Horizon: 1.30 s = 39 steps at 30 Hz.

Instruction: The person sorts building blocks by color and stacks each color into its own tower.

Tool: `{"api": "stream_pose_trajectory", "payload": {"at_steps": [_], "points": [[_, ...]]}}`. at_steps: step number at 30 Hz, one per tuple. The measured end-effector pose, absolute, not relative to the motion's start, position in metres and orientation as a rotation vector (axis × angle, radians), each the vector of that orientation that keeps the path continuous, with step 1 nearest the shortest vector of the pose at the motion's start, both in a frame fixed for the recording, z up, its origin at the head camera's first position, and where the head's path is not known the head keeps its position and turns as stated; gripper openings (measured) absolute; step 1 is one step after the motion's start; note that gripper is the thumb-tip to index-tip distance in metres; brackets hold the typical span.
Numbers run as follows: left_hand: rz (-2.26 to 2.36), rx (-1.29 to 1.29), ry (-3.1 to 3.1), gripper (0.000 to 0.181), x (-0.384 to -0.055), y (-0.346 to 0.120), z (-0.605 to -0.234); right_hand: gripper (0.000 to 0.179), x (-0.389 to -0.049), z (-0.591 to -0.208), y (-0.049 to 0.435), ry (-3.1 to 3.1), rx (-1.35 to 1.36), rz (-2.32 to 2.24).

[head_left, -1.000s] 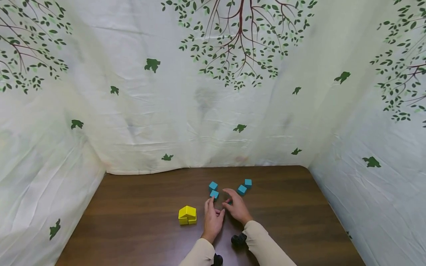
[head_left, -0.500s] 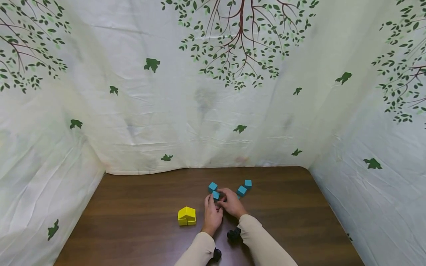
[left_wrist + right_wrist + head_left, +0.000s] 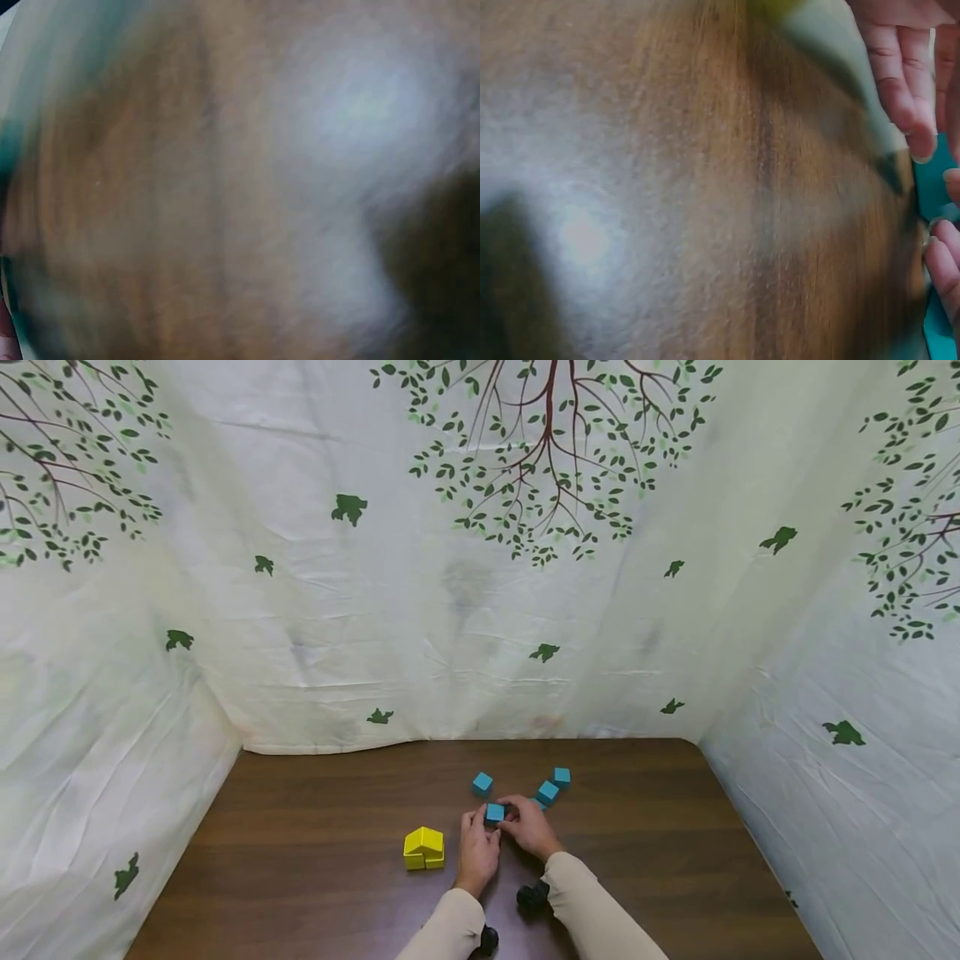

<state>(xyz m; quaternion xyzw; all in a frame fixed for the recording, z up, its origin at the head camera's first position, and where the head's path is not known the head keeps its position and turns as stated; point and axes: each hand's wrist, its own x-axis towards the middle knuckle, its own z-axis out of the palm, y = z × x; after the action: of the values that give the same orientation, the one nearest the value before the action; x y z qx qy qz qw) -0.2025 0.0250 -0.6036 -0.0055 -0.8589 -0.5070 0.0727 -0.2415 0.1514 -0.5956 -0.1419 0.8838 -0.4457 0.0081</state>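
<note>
A small blue cube (image 3: 494,814) sits between my two hands over the brown table (image 3: 322,827). My left hand (image 3: 476,854) holds it from the left, index finger along its side and thumb toward the front. From the right, my right hand (image 3: 531,828) grips the same cube with curled fingers. Fingertips of both hands meet at the blue face in the right wrist view. Another blue cube (image 3: 482,783) lies just behind. Beyond my right hand are more cubes, a near one (image 3: 547,792) and a far one (image 3: 562,777), with a third partly hidden by my fingers.
A small yellow house-like group of blocks (image 3: 423,849) stands left of my hands. A white cloth (image 3: 450,635) printed with branches and leaves hangs behind the table. Most of the left wrist view is blurred tabletop (image 3: 187,210).
My right hand has come left to the cube at my left fingertips. That cube has shifted nearer and slightly right, apart from the cube behind it.
</note>
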Motion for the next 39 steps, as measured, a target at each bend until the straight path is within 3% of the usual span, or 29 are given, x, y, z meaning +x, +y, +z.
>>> {"api": "stream_pose_trajectory", "payload": {"at_steps": [19,39], "points": [[-1.662,-0.195,-2.539,0.041,-0.179,0.012,-0.616,0.034,-0.199,-0.607,0.168,2.648,-0.388,-1.608],[-1.631,-0.239,-2.594,0.036,-0.171,0.0,-0.619,0.035,-0.184,-0.619,0.167,2.537,-0.312,-1.762]]}}
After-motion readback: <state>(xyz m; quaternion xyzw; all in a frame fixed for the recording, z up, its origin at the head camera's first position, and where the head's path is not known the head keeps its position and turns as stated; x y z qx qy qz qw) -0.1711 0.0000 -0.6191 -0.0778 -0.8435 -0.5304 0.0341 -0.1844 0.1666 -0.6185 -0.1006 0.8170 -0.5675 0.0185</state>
